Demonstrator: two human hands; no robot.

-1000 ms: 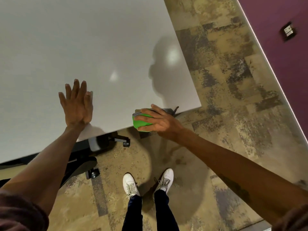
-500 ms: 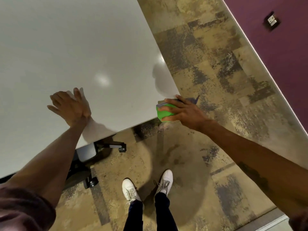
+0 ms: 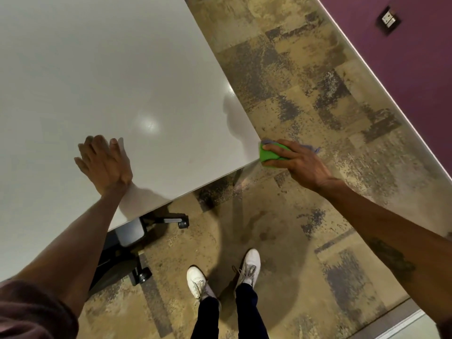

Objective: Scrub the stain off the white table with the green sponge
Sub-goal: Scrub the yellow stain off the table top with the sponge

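Note:
The white table [image 3: 102, 77] fills the upper left, and its near right corner points toward the floor. My left hand [image 3: 104, 163] rests flat on the tabletop near the front edge, fingers together, holding nothing. My right hand [image 3: 297, 162] grips the green sponge [image 3: 267, 155] just off the table's right corner, over the carpet. A grey-purple layer or cloth shows behind the sponge under my fingers. A very faint reddish mark [image 3: 190, 161] lies on the table between my hands; no clear stain shows.
An office chair [image 3: 137, 238] with black wheeled legs is tucked under the table's front edge. My white shoes [image 3: 225, 272] stand on mottled tan carpet. A purple wall [image 3: 403, 57] with a socket plate [image 3: 389, 19] runs along the right.
My right hand has carried the sponge rightward along the front edge and off the table corner. My left hand has turned, its fingers closing together. The view has shifted right.

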